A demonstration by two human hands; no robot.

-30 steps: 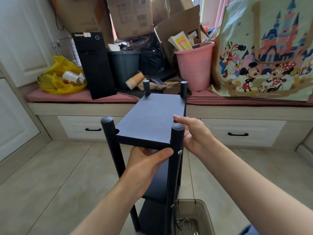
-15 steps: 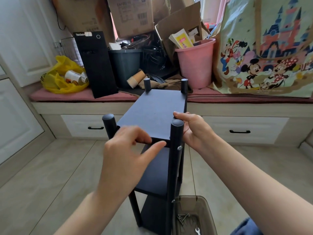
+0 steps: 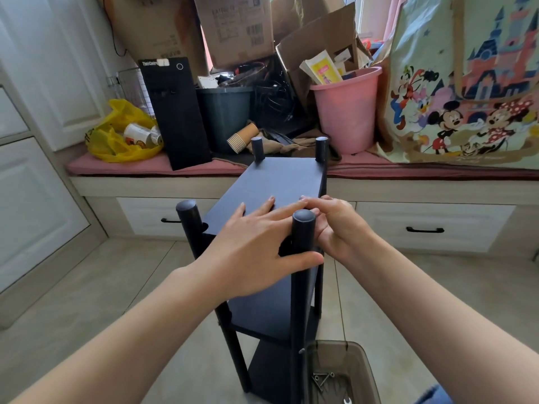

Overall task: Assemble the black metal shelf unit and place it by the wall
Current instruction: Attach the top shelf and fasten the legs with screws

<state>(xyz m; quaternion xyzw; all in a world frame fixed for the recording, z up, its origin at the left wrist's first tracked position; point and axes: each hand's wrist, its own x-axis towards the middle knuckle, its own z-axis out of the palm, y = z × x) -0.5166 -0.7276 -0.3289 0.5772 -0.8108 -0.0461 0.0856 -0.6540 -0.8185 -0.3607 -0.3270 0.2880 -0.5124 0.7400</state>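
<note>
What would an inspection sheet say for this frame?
Surface: beige tiled floor.
Job's things: black shelf unit upright on it, three boards on four posts; clear bin beside it holds screws.
Clutter: bench piled with cardboard boxes, pink bucket, yellow bag, computer tower.
Hands: left hand flat on top board; right hand grips its right edge.
Cables: black tangle on the bench.
Surroundings: white cabinets, bench drawers.

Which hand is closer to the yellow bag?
Left. The left hand lies flat on the shelf top, on the side toward the yellow bag; the right hand holds the shelf's right edge, farther away.
</note>
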